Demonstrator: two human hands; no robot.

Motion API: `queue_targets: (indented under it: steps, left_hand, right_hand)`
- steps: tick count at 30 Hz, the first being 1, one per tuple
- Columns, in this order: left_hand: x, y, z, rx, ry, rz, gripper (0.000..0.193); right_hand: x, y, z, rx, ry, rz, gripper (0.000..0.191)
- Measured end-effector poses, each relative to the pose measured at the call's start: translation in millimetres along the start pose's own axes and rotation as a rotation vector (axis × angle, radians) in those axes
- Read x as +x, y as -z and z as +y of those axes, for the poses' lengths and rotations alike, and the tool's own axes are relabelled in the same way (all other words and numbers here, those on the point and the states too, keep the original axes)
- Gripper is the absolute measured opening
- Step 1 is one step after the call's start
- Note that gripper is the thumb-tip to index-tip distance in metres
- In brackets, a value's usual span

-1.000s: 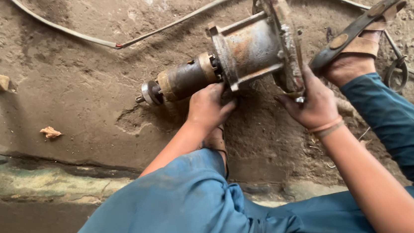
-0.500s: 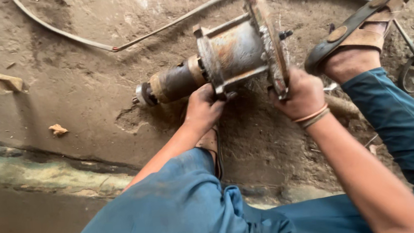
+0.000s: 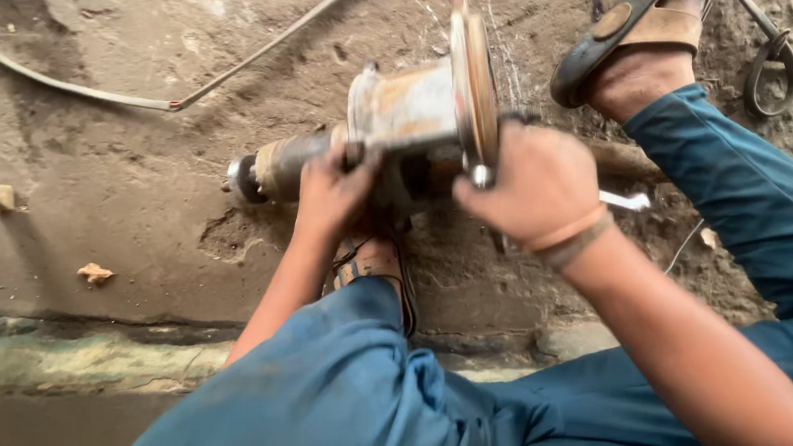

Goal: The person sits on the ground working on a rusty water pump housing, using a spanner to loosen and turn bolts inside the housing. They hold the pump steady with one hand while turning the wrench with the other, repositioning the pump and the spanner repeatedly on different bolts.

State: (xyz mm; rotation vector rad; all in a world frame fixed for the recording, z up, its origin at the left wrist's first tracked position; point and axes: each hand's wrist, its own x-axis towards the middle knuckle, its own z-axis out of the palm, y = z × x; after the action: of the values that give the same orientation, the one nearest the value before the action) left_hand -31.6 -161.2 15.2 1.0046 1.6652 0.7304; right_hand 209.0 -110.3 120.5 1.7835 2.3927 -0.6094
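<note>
A rusty, grimy cylindrical metal motor housing with a round flange plate at one end [image 3: 406, 117] lies on its side, lifted a little over the dusty dirt floor [image 3: 125, 180], between the person's knees. The left hand [image 3: 332, 195] is closed around the narrower, dirt-caked shaft section of the housing, its grip wrapped from below, near the shiny metal tip at the far left end. The right hand [image 3: 532, 187] is clenched on the lower edge of the flange plate, fingers curled tight over the rim, with a band on the wrist. Both legs are in blue trousers [image 3: 336, 400], and the right foot in a brown leather sandal [image 3: 651, 19] rests just beside the flange. A thin pale cable [image 3: 166, 102] curves across the floor behind the housing, and a dark metal ring-ended rod [image 3: 775, 65] lies at the right by the sandal.
</note>
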Motion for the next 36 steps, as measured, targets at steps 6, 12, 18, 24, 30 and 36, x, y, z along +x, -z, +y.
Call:
queue_targets:
  steps: [6,12,18,24,30,36]
  left_hand:
    - [84,-3,25,0.116,-0.078,0.238,0.045]
    - [118,5,30,0.127,-0.001,0.258,0.051]
    - [98,8,38,0.304,0.034,0.188,0.056]
    - [86,16,59,0.290,0.218,0.092,0.055]
    - [70,51,28,0.412,-0.068,0.387,0.048]
    - [59,69,-27,0.531,-0.314,0.274,0.051]
  right_hand:
    - [100,24,-8,-0.115,0.068,0.146,0.049]
    - [153,29,-15,-0.087,-0.105,-0.122,0.051]
    - [119,10,2,0.051,0.064,0.170,0.039]
    - [115,8,4,0.150,0.038,0.166,0.036]
    - [132,24,-15,0.150,-0.039,0.103,0.038]
    - [157,31,-16,0.174,0.089,0.178,0.031]
